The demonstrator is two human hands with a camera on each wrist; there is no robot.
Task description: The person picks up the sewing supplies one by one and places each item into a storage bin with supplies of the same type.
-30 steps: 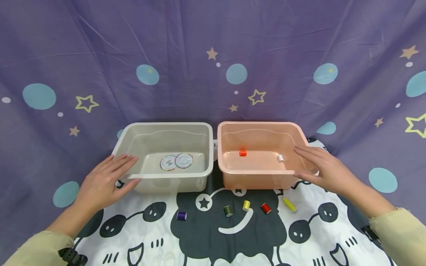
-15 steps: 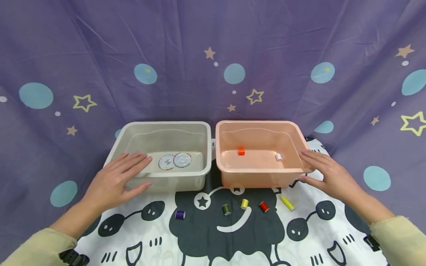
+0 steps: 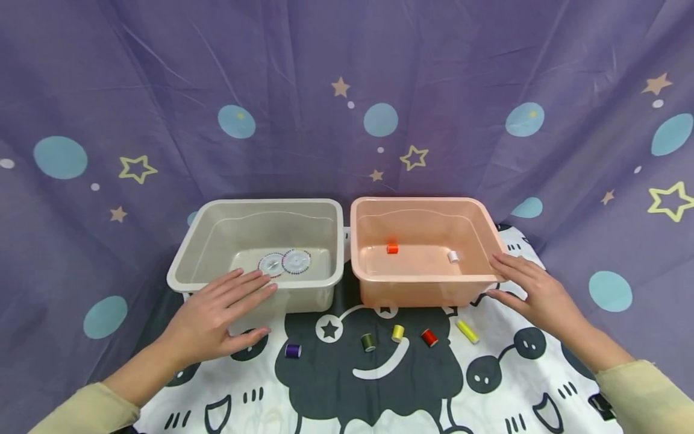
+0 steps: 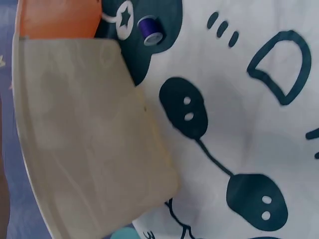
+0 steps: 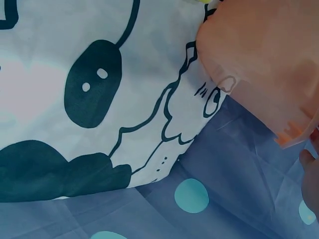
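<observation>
- Progress: I judged the work partly complete; the orange spool (image 3: 393, 248) and white spool (image 3: 453, 257) lay in the peach bin (image 3: 417, 279), two pin wheels (image 3: 296, 261) in the grey bin (image 3: 309, 284).
- Outstanding: the purple spool (image 3: 293, 351), green spool (image 3: 368, 342), yellow spool (image 3: 398, 333), red spool (image 3: 429, 337) and yellow-green tube (image 3: 467, 331) lay loose on the printed cloth (image 3: 374, 401).
- Left hand (image 3: 217, 319): fingers released, overlapping the grey bin's near rim in view; the purple spool lay to their right.
- Right hand (image 3: 534, 295): fingers released at the peach bin's near-right corner; I could not confirm contact.

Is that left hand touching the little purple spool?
Apart. The head view shows a gap, with patterned cloth visible between the left hand and the purple spool.
</observation>
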